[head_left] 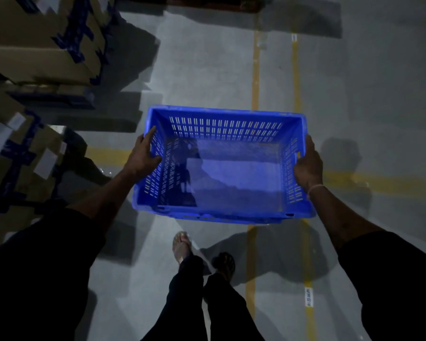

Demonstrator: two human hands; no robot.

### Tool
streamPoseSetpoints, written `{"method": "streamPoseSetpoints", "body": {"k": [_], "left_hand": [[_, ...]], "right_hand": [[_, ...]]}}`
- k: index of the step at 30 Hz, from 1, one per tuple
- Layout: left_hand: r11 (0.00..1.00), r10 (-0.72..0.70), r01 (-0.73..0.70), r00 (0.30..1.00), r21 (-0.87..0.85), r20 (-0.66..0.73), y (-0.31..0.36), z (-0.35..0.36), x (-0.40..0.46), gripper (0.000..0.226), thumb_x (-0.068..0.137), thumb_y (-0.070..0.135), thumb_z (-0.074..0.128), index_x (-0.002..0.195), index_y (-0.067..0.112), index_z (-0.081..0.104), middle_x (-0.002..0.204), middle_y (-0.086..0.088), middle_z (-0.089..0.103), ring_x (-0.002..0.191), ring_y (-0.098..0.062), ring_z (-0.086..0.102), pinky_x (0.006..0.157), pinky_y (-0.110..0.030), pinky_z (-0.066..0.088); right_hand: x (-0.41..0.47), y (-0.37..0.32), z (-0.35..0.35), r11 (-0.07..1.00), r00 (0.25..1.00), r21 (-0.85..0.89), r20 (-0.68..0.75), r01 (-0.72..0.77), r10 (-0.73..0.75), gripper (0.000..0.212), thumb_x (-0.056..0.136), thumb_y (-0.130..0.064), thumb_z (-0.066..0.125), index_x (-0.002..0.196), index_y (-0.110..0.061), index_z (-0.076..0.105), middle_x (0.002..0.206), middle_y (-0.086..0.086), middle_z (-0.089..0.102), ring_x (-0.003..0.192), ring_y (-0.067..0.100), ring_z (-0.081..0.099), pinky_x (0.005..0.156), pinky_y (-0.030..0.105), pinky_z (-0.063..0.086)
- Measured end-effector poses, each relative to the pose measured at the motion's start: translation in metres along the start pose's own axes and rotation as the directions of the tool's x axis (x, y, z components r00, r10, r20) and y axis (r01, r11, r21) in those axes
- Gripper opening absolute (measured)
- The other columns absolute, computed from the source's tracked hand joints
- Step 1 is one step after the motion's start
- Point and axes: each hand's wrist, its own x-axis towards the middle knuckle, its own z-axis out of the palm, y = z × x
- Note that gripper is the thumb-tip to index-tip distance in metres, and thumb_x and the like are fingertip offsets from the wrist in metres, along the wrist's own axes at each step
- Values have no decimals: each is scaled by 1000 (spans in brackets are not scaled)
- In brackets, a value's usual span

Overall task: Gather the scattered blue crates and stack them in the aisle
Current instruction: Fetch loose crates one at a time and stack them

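The crate (221, 163) hangs level above the floor (207, 70), between both hands, likely so it carries steadily down the aisle. The left hand (143, 156) and right hand (308, 163) each have fingers clamped over an end rim. It is blue, empty, with slotted walls (boxes (35, 45) stand left).

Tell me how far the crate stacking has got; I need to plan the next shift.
Done: no stack shows in view. In hand: one empty blue crate, held off the floor by the left hand and right hand at its sides. Left: setting it down and stacking.
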Motion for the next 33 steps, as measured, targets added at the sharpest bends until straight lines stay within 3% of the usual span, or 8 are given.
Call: {"method": "streamPoseSetpoints", "body": {"k": [3, 9, 13, 17, 25, 28, 31, 33], "left_hand": [[1000, -13, 13, 1000, 20, -3, -2, 3, 8, 92, 88, 7, 68, 159, 36, 18, 154, -13, 29, 85, -36, 69, 79, -55, 59], [999, -4, 3, 1000, 44, 14, -2, -5, 8, 97, 86, 8, 71, 158, 41, 16, 151, -11, 32, 100, -37, 66, 80, -52, 59], [999, 2, -3, 999, 46, 33, -10, -8, -7, 100, 85, 11, 74, 159, 40, 13, 149, -12, 34, 105, -38, 64, 81, -52, 59], [997, 37, -40, 999, 64, 36, -10, -9, -11, 101, 85, 24, 73, 159, 45, 8, 151, -11, 31, 108, -37, 62, 82, -53, 58], [986, 90, -86, 996, 143, -27, -10, -5, -2, 104, 83, 19, 77, 161, 33, 10, 148, -15, 35, 111, -39, 60, 86, -52, 56], [969, 122, -125, 992, 213, 30, -5, -5, -18, 106, 83, 23, 78, 163, 26, 8, 158, -20, 20, 124, -45, 52, 95, -56, 52], [923, 150, -166, 986, 347, 73, 0, -6, -37, 112, 79, 26, 79, 163, 24, 5, 164, -24, 1, 120, -48, 56, 82, -54, 57], [892, 182, -199, 980, 405, 81, -5, -4, -45, 113, 78, 30, 78, 162, 26, 3, 165, -23, -4, 121, -48, 55, 77, -52, 58]], "right_hand": [[9, -1, 4, 1000, 1000, 0, -9, 0, 0, 68, 96, -14, 51, 157, -27, 22, 138, 21, 52, 118, 41, 55, 92, 42, 45], [-13, -3, 3, 1000, 1000, -1, 7, 15, -15, 74, 93, -6, 51, 158, -21, 19, 141, 25, 49, 117, 43, 55, 93, 42, 45], [-26, 0, 7, 1000, 999, 12, 37, 5, -6, 82, 89, -2, 52, 159, -26, 16, 129, 23, 53, 103, 42, 59, 85, 41, 47], [-30, 4, 10, 1000, 1000, 10, 12, 16, -16, 79, 91, -2, 52, 159, -23, 17, 123, 24, 51, 102, 43, 57, 84, 43, 47], [-31, -3, 12, 999, 997, -7, -64, 53, -53, 74, 92, -2, 50, 158, -18, 21, 118, 27, 51, 100, 44, 54, 83, 42, 44], [-40, 0, 7, 994, 996, -70, 18, 83, -82, 78, 93, -9, 50, 159, -18, 11, 129, 25, 46, 105, 46, 51, 90, 47, 43], [-62, 5, 6, 944, 985, -284, 74, 169, -155, 94, 87, -23, 60, 159, -16, 1, 140, 22, 36, 109, 45, 45, 91, 51, 43], [-77, 11, 7, 925, 974, -307, 89, 225, -207, 100, 83, -27, 64, 158, -16, -1, 149, 20, 28, 114, 46, 42, 92, 52, 44]]}}
